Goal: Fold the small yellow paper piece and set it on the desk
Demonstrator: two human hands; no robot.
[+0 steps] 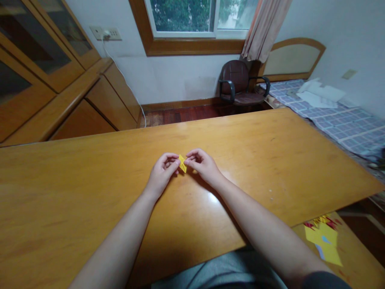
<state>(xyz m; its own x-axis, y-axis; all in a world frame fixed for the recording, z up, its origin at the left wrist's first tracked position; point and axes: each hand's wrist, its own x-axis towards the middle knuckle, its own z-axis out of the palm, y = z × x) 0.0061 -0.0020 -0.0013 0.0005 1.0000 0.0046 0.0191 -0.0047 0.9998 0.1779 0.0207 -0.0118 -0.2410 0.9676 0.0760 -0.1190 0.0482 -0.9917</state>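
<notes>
Head view: both forearms reach forward from the near edge of the wooden surface (90,192) and meet around its middle, slightly toward the far edge. The left hand (161,171) and the right hand (203,165) face each other, knuckles up, wrists low and close to the wood. Between them sits a small yellow paper piece (182,163), folded to a pointed shape. The left fingers (169,159) are curled narrow and pinch its left side between thumb and forefinger. The right fingers (192,154) pinch its right side in the same tight way. Whether the piece rests on the wood or is held just above it cannot be told.

The step in hand looks like creasing a small fold. It would go best with the edges lined up before any pressure, and one hand holding firm while the other thumb runs along the fold. Resting the wrists on the wood would steady so small a piece.

A larger yellow sheet (326,241) with red scraps lies on a lower board by the near right corner. Beyond the far edge stand a dark chair (237,82) and a bed (345,120) with a checked cover, and wooden cabinets (60,80) line the left wall.
</notes>
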